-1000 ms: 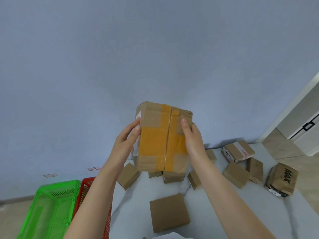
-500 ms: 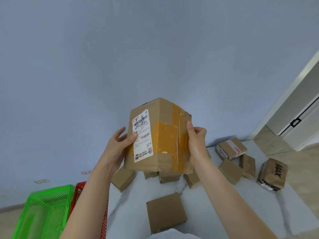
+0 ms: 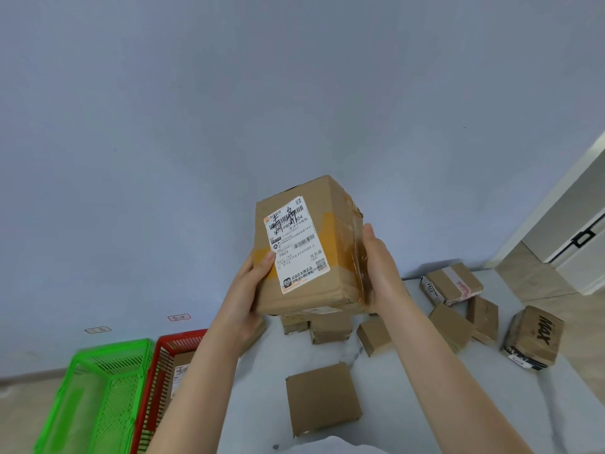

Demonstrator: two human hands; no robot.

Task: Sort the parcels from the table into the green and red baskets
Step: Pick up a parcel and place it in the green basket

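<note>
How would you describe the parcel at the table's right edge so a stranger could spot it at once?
Start at the white table and go to its right edge, past the flat brown parcels. The parcel there lies nearest that edge. It alone shows big black letters, MAX, on its face.

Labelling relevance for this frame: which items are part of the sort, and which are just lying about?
Job: held parcel, left hand, right hand, loose parcels, table, green basket, red basket.
Lying about: wall labels, white cabinet.
</note>
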